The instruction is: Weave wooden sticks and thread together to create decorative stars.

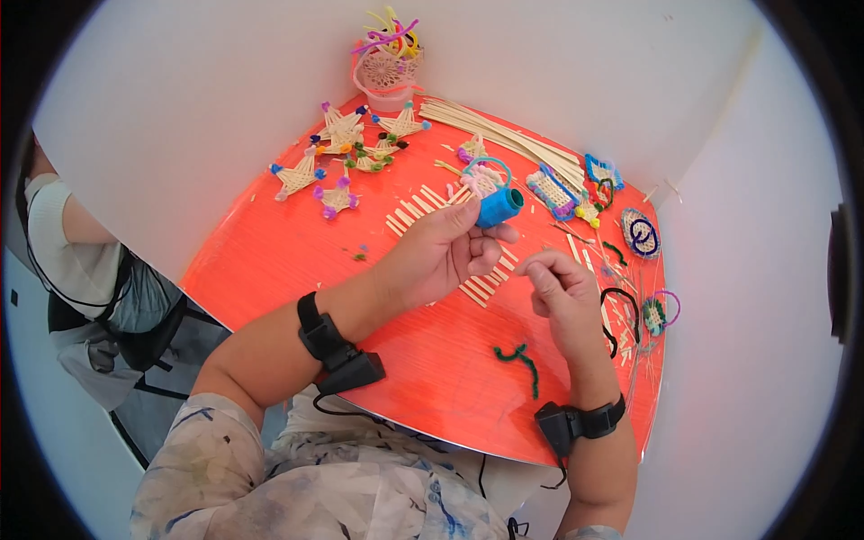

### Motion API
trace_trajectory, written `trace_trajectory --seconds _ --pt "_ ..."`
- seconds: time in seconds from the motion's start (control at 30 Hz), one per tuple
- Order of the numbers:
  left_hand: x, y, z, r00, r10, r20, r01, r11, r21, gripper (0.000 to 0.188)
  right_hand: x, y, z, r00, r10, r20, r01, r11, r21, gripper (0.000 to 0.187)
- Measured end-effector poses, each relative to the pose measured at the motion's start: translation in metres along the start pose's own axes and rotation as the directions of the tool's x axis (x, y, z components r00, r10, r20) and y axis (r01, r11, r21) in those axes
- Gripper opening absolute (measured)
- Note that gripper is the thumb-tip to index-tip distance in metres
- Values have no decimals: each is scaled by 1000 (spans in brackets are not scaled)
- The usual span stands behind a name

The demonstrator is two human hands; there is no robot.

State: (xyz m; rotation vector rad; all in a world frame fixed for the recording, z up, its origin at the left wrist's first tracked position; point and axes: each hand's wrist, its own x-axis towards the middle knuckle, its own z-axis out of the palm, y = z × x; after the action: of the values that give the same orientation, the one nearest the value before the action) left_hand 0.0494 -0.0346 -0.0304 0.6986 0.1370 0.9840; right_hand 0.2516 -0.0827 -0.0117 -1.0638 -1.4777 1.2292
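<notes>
My left hand (pixel 447 255) is closed around a spool of blue thread (pixel 496 210), held tilted above the middle of the red table. To its right my right hand (pixel 565 292) is raised, thumb and forefinger pinched together. Whatever lies in that pinch is too fine to make out. Beneath my left hand, short flat wooden sticks (pixel 412 209) lie side by side in a row, partly hidden by the hand. A bent piece of dark green pipe cleaner (pixel 522 357) rests on the table near my right wrist.
Several woven stars (pixel 340 133) with coloured tips lie at the back left, before a cup (pixel 385 90) of pipe cleaners. Long pale strips (pixel 508 139) run along the back. Woven pieces (pixel 551 191) and stick scraps lie on the right. A person (pixel 76 225) sits beyond the left partition.
</notes>
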Motion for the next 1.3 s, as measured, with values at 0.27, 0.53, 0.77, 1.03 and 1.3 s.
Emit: trace_trajectory --seconds 0.27,0.53,0.77,1.03,1.3 --pt "-5 -11 10 985 -152 84 60 751 658 22 13 24 -20 955 -233 -187 150 915 -375 13" --pt "2 -12 -7 979 194 -66 -105 753 650 24 4 6 9 920 -381 95 379 798 -468 8" --pt "-2 -7 3 984 -180 7 146 821 552 25 10 19 -12 968 -232 -96 176 901 -397 8" --pt "3 -8 -8 981 105 -161 34 729 684 24 2 0 10 901 -429 73 382 701 -602 6" --pt "-3 -9 -1 986 -165 23 109 744 659 23 7 11 -6 949 -312 -53 234 804 -546 5"
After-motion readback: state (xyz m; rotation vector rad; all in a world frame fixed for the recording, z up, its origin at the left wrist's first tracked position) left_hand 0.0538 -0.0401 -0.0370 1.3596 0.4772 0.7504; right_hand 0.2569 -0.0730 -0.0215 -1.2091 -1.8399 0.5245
